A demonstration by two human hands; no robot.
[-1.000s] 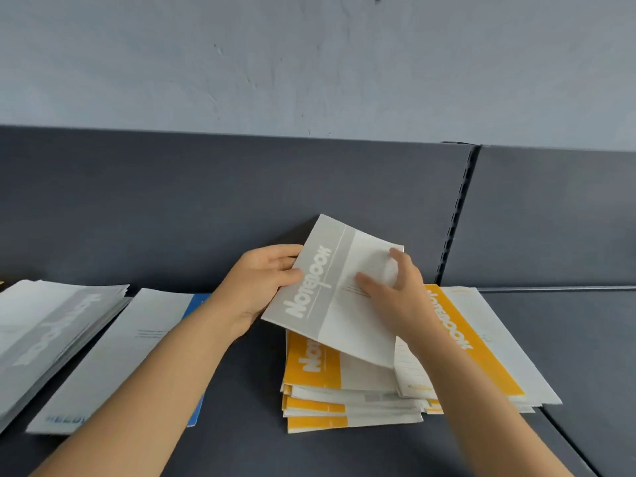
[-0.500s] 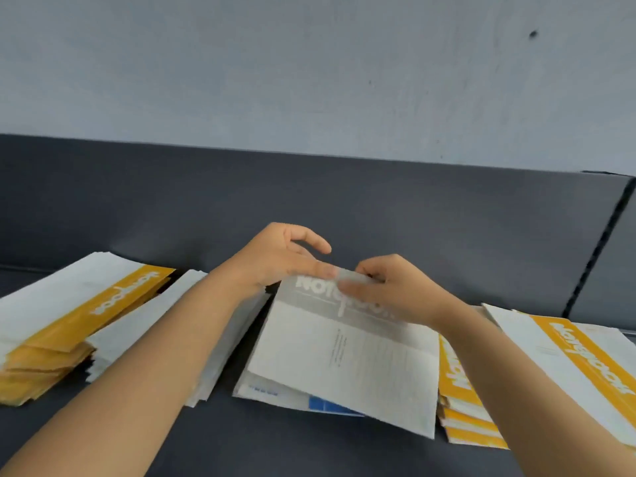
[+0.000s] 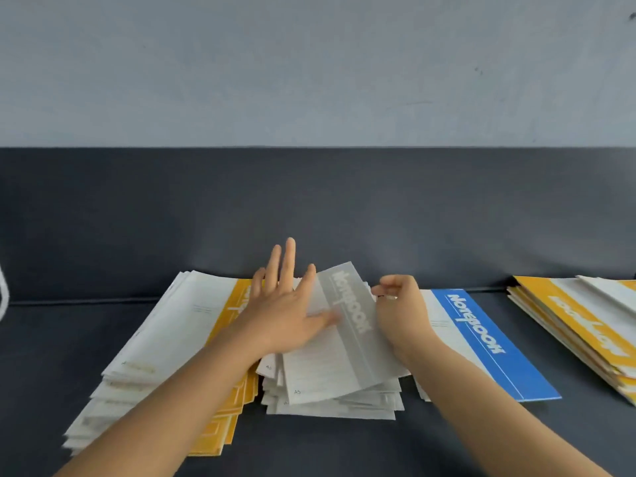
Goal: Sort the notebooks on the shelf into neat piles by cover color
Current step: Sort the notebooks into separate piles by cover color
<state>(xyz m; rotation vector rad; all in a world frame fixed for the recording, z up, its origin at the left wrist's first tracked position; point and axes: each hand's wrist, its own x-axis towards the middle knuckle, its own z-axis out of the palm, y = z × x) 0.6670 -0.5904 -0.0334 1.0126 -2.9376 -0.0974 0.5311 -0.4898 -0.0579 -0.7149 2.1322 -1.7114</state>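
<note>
A grey-banded notebook [image 3: 344, 356] lies askew on top of the grey pile [image 3: 330, 409] in the middle of the dark shelf [image 3: 327, 449]. My left hand [image 3: 282, 315] rests flat on its left half with fingers spread. My right hand [image 3: 402, 318] is curled at its right edge, fingertips pinching the cover near the top corner. Left of the grey pile is a fanned-out yellow pile [image 3: 179, 339]. Right of it lies a blue notebook pile [image 3: 481, 339].
A second, mixed stack with yellow covers [image 3: 578, 321] sits at the far right, partly cut off. The shelf's dark back panel [image 3: 309, 201] rises just behind the piles. A white object [image 3: 3, 294] shows at the left edge.
The grey notebook came from the right-hand stack, passed over the blue pile, and now lies on the grey pile. My left hand has opened flat on it. The view has swung left.
</note>
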